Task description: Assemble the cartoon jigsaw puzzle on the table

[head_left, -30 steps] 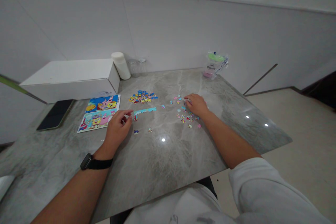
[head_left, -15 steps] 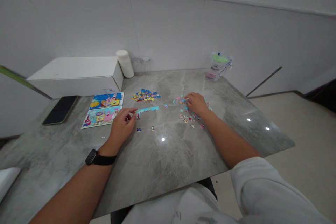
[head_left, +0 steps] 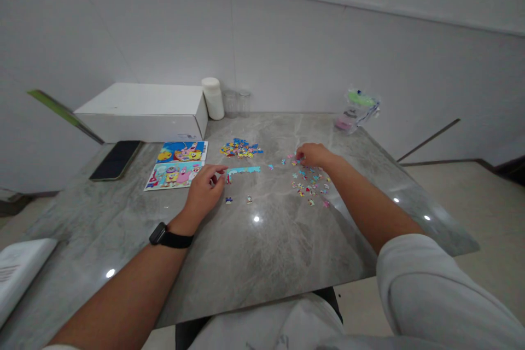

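Note:
My left hand (head_left: 208, 185) rests beside the left end of a joined strip of light-blue jigsaw pieces (head_left: 246, 169). Its fingers are curved and apart, with nothing visible between them. My right hand (head_left: 312, 155) is at the far edge of a scatter of loose jigsaw pieces (head_left: 310, 178), fingertips bent down and pinched together; what they hold, if anything, is hidden. Two single pieces lie below the strip, a dark blue one (head_left: 228, 200) and a pale one (head_left: 249, 199). One small blue piece (head_left: 270, 167) lies just right of the strip.
A pile of mixed jigsaw pieces (head_left: 241, 148) lies behind the strip. Left of it are printed picture sheets (head_left: 176, 175), a phone (head_left: 116, 160) and a white box (head_left: 141, 112). A white bottle (head_left: 213, 99), two clear glasses (head_left: 237, 105) and a plastic bag (head_left: 356, 112) stand along the back.
The view has swung left, so everything sits further right in the picture. My right hand's fingers have drawn in at the pieces; my left hand stays by the strip.

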Demonstrator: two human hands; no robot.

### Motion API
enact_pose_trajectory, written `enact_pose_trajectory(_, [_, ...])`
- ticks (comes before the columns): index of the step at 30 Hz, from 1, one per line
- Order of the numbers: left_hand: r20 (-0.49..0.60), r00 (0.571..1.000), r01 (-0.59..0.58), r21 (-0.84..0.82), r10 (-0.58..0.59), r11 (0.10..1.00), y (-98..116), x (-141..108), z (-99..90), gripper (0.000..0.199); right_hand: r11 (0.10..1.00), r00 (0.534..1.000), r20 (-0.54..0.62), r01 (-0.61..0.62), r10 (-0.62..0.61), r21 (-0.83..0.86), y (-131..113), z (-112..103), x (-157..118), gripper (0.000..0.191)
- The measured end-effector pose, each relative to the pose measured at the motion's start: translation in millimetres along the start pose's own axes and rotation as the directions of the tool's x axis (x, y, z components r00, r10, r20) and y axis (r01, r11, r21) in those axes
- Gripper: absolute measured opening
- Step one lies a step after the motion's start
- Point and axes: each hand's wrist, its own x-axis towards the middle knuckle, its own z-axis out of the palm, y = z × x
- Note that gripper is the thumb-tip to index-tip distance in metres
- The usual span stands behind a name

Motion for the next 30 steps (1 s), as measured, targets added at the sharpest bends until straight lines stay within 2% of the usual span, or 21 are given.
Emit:
enact_pose_trajectory(4, [-0.001, 1.000, -0.010, -0.006, 0.010, 1.000, 0, 0, 0.3, 0.026, 0.999, 0.995, 0.086, 0.045, -0.046, 0.009, 7, -6, 11, 0.025])
enact_pose_trajectory(8, [-0.020, 1.000, -0.018, -0.006, 0.018, 1.000, -1, -1, 0.9, 0.025, 0.988, 0.991, 0.056, 0.119, -0.125, 0.099, 10, -6, 12, 0.029])
enact_pose_trajectory(15, [-0.052, 0.994, -0.098, -0.028, 0.096, 0.995, 9, 1, -7.1, 0.023, 0.984, 0.993, 0.072, 0.080, -0.092, 0.156, 9, -4, 6, 0.023])
enact_pose_trajectory(18, [-0.092, 0.985, -0.147, -0.034, 0.143, 0.989, 24, 7, -18.3, 0.022, 0.970, 0.997, 0.022, 0.064, -0.071, 0.235, 12, -3, 2, 0.022])
enact_pose_trajectory(21, [-0.086, 0.976, -0.202, -0.032, 0.199, 0.979, 42, 21, -25.0, 0.020, 0.914, 0.992, -0.110, 0.096, -0.057, 0.393, 12, -11, -2, 0.024])
enact_pose_trajectory(23, [-0.040, 0.969, -0.244, -0.006, 0.244, 0.970, 53, 36, -23.0, 0.020, 0.821, 0.971, -0.228, 0.190, -0.075, 0.539, 4, -23, -6, 0.019])
enact_pose_trajectory(24, [-0.019, 0.962, -0.271, 0.006, 0.271, 0.963, 57, 45, -19.9, 0.021, 0.746, 0.956, -0.280, 0.248, -0.086, 0.619, -3, -31, -9, 0.016])
enact_pose_trajectory(27, [-0.002, 0.961, -0.278, -0.007, 0.278, 0.960, 67, 69, -4.6, 0.020, 0.416, 0.909, -0.400, 0.410, -0.116, 0.811, -39, -51, -21, 0.028])
enact_pose_trajectory(30, [0.009, 0.971, -0.236, -0.075, 0.238, 0.969, 71, 80, 12.8, 0.017, 0.108, 0.900, -0.436, 0.435, -0.022, 0.894, -82, -58, -35, 0.038])
